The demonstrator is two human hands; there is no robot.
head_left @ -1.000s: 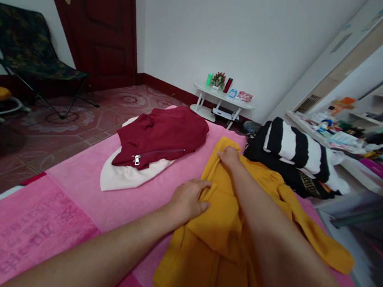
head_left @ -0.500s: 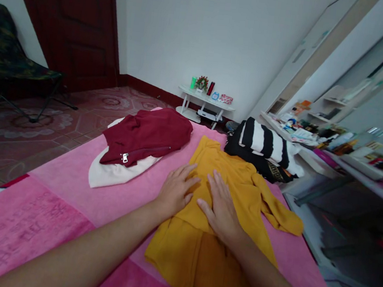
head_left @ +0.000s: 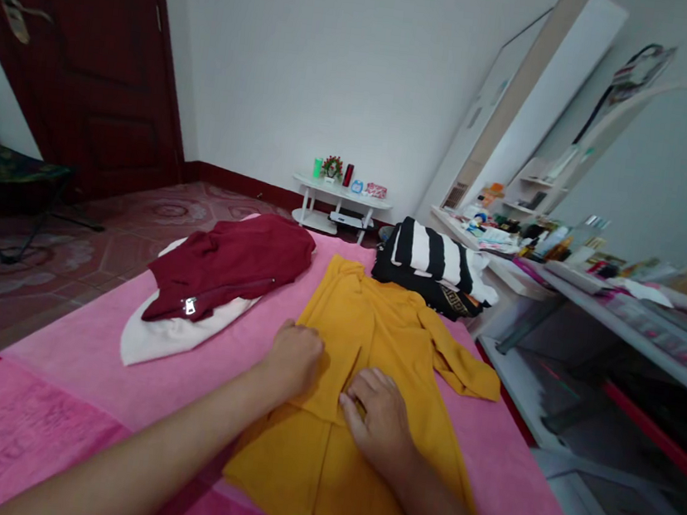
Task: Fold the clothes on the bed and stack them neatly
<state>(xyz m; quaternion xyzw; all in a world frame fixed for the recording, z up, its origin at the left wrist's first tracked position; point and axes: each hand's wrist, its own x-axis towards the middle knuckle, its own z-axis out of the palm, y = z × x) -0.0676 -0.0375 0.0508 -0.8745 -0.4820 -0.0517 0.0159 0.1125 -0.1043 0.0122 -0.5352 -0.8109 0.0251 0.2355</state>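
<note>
Both hands slid nearer; left hand [head_left: 294,357] and right hand [head_left: 378,412] fingers pinch yellow garment [head_left: 371,336] fold edges.

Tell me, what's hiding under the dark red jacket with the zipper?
A white cloth lies under the dark red jacket; its edge pokes out toward the front. Both rest on the pink blanket. How far the white cloth reaches beneath is covered.

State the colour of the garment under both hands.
Mustard yellow garment, plain, clearest in the head view.
</note>
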